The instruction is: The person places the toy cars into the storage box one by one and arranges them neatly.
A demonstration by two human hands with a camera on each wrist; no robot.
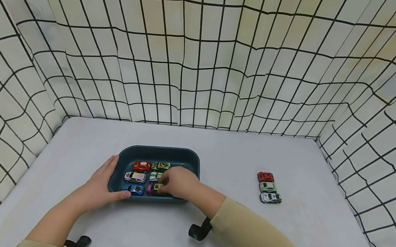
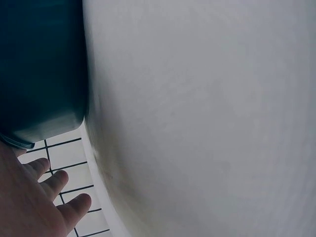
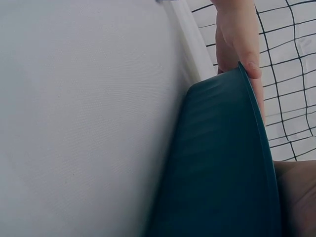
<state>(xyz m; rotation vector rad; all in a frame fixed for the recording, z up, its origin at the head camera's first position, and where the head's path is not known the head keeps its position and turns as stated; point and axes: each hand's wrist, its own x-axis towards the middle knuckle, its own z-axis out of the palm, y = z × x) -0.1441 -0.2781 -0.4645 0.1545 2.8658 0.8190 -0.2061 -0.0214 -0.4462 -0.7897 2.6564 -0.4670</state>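
A dark teal tray [image 1: 186, 154] with rounded corners holds several toy cars in two columns. My left hand [image 1: 100, 183] rests at its left end, fingers straight along the outer wall and thumb over the front rim. My right hand [image 1: 179, 182] reaches inside, and its fingers pinch a purple toy car [image 1: 152, 189] in the right column. In that column behind it are a white-and-green car [image 1: 154, 176], partly covered by the hand, and a green patterned car [image 1: 160, 166]. The left column has a red car [image 1: 141, 166], a white car [image 1: 135, 177] and a blue car [image 1: 135, 190].
On the white table [image 1: 239, 154] to the right, a red car [image 1: 265, 177], a pale green car [image 1: 268, 187] and a silver-white car [image 1: 270, 198] stand in a row. Walls of white cloth with black grid lines [image 1: 205, 69] enclose the back and sides.
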